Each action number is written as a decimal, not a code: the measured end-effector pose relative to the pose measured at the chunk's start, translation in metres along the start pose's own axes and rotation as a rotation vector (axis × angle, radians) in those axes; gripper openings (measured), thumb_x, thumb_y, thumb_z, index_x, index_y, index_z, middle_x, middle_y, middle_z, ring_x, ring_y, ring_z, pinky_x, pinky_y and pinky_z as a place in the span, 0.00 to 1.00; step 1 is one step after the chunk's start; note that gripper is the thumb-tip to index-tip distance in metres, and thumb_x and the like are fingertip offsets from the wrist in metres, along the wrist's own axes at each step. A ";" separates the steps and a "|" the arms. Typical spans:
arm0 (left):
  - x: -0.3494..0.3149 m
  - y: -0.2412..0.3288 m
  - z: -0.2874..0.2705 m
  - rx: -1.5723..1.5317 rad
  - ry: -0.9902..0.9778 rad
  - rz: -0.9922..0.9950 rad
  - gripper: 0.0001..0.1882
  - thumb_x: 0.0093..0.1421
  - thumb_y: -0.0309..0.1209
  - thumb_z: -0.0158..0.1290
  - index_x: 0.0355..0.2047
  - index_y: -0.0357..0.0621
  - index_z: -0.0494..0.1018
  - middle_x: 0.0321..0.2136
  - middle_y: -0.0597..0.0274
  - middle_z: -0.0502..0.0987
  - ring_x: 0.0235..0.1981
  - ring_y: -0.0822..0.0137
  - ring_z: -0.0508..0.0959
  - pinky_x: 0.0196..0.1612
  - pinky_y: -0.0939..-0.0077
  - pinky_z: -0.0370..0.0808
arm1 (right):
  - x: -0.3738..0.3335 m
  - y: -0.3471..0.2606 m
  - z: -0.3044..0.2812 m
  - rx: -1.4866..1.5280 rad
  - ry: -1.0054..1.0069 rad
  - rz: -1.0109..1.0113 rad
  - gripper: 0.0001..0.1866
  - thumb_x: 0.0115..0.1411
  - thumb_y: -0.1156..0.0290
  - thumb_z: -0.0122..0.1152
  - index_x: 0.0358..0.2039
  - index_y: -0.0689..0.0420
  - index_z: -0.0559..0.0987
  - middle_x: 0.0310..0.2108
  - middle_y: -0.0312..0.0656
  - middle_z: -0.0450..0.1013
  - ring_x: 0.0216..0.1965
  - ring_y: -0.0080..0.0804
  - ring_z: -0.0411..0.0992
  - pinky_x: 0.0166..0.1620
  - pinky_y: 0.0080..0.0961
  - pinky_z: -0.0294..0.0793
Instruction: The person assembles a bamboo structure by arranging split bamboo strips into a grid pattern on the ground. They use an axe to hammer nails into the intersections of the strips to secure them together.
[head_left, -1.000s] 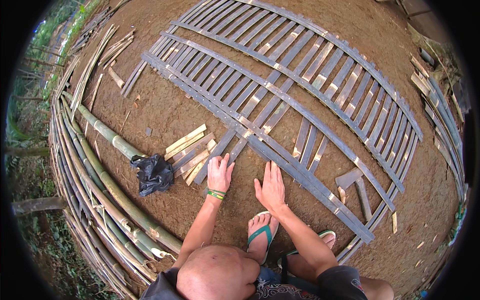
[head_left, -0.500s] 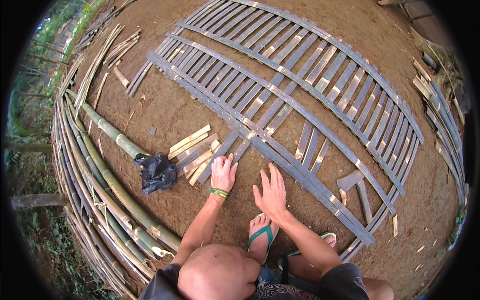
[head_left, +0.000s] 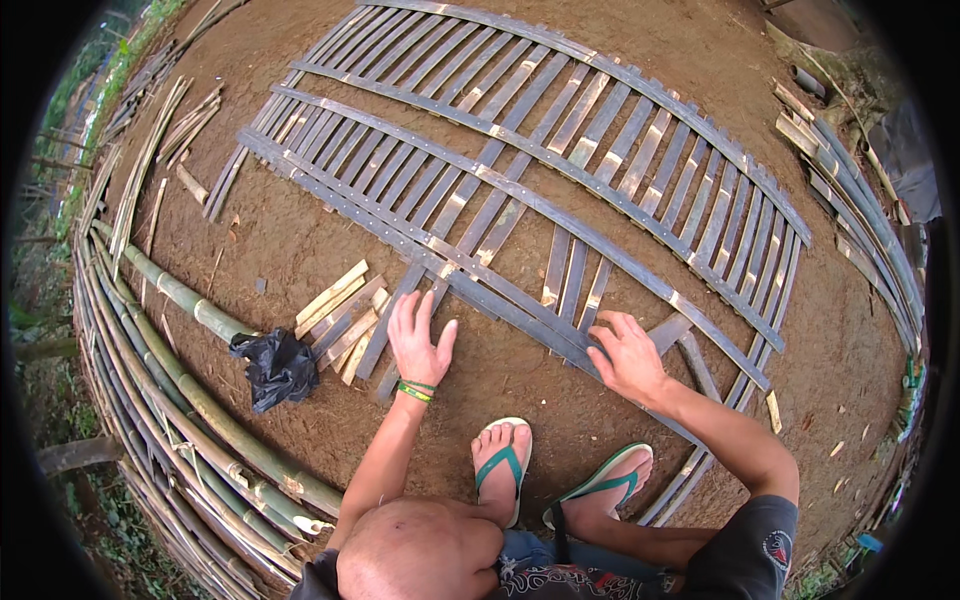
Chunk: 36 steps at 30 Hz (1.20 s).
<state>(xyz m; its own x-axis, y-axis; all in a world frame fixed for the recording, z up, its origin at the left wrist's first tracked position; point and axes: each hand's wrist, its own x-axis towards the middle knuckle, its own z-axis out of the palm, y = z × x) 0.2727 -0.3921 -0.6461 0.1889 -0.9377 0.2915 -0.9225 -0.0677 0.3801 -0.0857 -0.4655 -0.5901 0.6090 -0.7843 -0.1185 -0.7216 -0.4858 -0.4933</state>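
My left hand (head_left: 418,340) is open, fingers spread, beside the lower ends of two short dark slats (head_left: 392,330) that stick out from a slatted frame (head_left: 500,131). The frame is built of flat, dark bamboo strips, with long curved rails across many short slats. My right hand (head_left: 628,355) hovers at or just above the nearest long double rail (head_left: 530,316), its fingers apart and a little bent. Whether its fingertips touch the rail I cannot tell. Neither hand holds anything. Three loose slats (head_left: 573,275) lie between the rails near my right hand.
Left of my left hand lie pale split bamboo pieces (head_left: 345,325) and a crumpled black plastic bag (head_left: 275,370). Long bamboo poles (head_left: 210,385) line the left side. A dark short stick (head_left: 700,365) is by my right hand; more bamboo (head_left: 865,215) lies far right.
My left hand has come off the slat end and spread its fingers. My right hand has moved right, over the near rail. The whole view has shifted, putting the frame further left.
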 end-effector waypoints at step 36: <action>0.025 -0.005 0.030 -0.166 -0.253 0.000 0.52 0.62 0.54 0.63 0.76 0.41 0.53 0.76 0.52 0.58 0.79 0.51 0.52 0.78 0.47 0.50 | 0.156 -0.028 0.066 0.337 0.243 0.721 0.25 0.52 0.51 0.75 0.30 0.67 0.86 0.33 0.63 0.83 0.39 0.59 0.84 0.46 0.48 0.83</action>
<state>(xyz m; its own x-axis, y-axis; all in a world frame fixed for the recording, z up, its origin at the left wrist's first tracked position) 0.2725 -0.4257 -0.6667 0.0794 -0.9943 0.0712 -0.8508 -0.0303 0.5246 0.0507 -0.5488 -0.6517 -0.0805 -0.9391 -0.3340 -0.7470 0.2787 -0.6035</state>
